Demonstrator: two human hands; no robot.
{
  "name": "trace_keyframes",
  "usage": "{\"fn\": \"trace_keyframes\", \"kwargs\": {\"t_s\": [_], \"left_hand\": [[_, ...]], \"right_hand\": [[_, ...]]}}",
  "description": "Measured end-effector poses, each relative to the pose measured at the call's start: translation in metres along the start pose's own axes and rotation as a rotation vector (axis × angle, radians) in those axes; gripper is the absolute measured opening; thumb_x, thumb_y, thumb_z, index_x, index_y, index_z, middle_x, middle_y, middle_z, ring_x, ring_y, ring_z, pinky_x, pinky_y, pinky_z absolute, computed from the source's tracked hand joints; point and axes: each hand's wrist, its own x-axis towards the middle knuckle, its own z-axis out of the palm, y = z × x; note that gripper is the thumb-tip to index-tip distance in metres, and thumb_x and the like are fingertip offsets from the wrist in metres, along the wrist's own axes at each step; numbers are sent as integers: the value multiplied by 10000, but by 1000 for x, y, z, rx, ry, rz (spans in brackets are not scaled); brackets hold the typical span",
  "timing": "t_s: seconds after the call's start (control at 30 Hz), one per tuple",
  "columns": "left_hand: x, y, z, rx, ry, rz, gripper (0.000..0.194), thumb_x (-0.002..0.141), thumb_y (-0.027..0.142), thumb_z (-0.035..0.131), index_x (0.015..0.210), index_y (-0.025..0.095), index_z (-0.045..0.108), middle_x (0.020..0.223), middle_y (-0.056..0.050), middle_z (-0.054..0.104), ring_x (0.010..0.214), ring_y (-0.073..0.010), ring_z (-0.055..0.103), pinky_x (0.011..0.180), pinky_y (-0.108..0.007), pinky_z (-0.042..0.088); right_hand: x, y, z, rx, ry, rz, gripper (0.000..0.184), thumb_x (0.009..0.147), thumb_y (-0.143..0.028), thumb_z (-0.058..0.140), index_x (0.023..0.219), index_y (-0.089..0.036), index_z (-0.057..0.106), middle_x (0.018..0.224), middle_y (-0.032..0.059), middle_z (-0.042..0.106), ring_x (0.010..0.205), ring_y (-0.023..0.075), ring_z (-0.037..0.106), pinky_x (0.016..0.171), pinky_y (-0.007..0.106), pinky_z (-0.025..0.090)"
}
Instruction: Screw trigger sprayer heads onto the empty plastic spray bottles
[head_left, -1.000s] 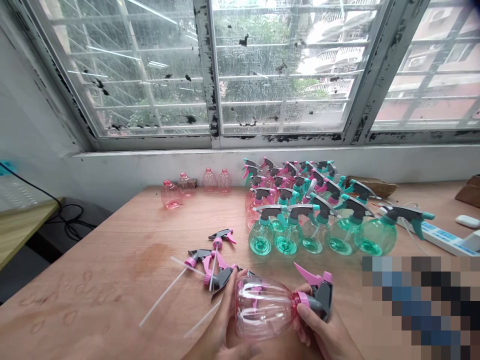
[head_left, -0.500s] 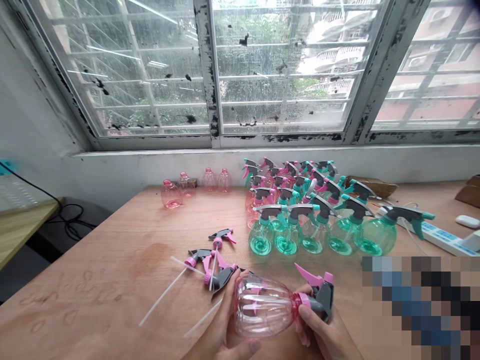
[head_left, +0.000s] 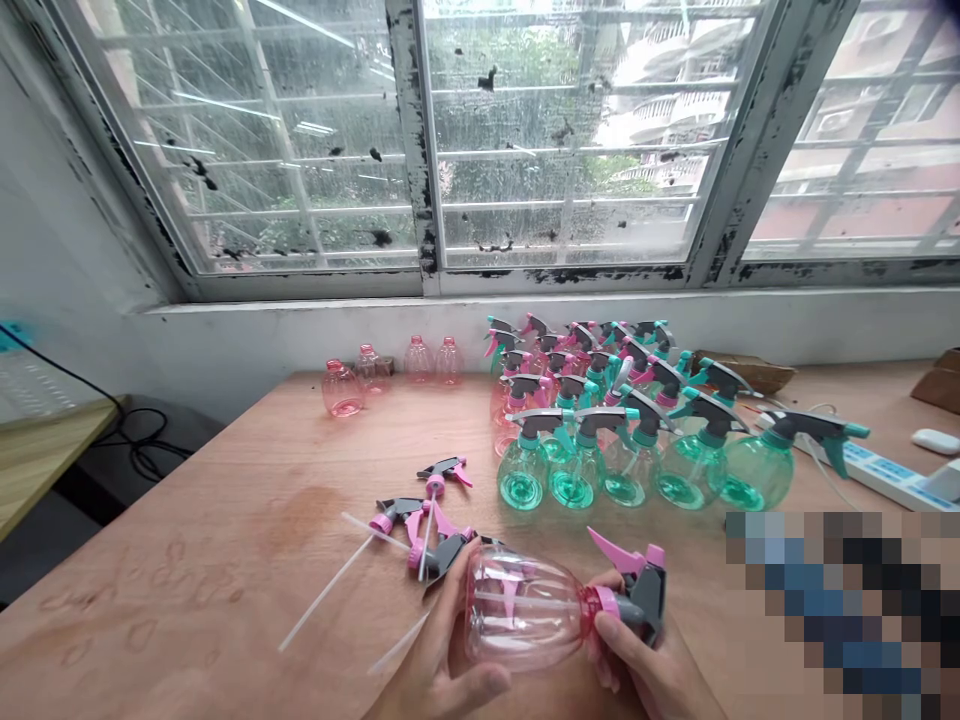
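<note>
Pink plastic spray bottle (head_left: 521,610), body against left hand (head_left: 439,640), neck within right hand (head_left: 637,660)

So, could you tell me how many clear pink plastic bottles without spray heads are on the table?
4, along the wooden table's far edge: one leftmost, one beside it, two further right. Others may be hidden.

A single view is given by a camera worn on the head, aimed forward and down across the bench (head_left: 187,490) toward a barred window (head_left: 577,130); the left hand (head_left: 442,640) and right hand (head_left: 637,650) are seen close up along the bottom edge.
</note>
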Motion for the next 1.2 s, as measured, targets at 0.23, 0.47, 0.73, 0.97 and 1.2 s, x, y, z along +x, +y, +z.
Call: {"fn": "trace_keyframes", "kwargs": {"t_s": [0.23,0.47,0.73,0.97,1.2], "left_hand": [[6,-12,-4,65,43,24,1058,769,616,767,1594,259,208,1710,-116,188,1569,-402,142,1274,-517,181],[5,-12,-3,41,36,37,1023,789,596,763,1589,274,212,1718,-99,155,1570,-388,152,1280,-510,169],[4,-14,-1,34,-29,103,1027,829,453,787,1603,308,128,1674,-127,252,1538,-386,261,1249,-535,243],[4,-8,9,99,-19,207,817,947,341,673,1582,425,167,1685,-49,269,1540,-309,294,1253,-448,268],[0,-6,1,177,-39,147,1078,877,462,735,1617,341,-40,1731,-80,97,1581,-336,143,1288,-499,78]], "right_hand": [[-2,-4,4,-28,44,13,473,761,-553,844,1025,-240,607,536,-35,659,432,130,535,443,222,387],[-2,-7,9,0,64,16,475,763,-520,855,1063,-252,601,513,-58,626,401,130,539,417,215,393],[-1,-7,7,-5,57,-29,415,810,-507,816,1027,-219,610,554,-24,672,394,102,537,418,192,395],[1,-1,2,-6,39,-34,406,824,-516,799,999,-213,594,564,-19,668,402,96,527,430,197,383],[1,3,-2,22,-21,23,412,818,-526,805,1001,-240,570,576,-29,678,444,118,546,461,216,427]]}}
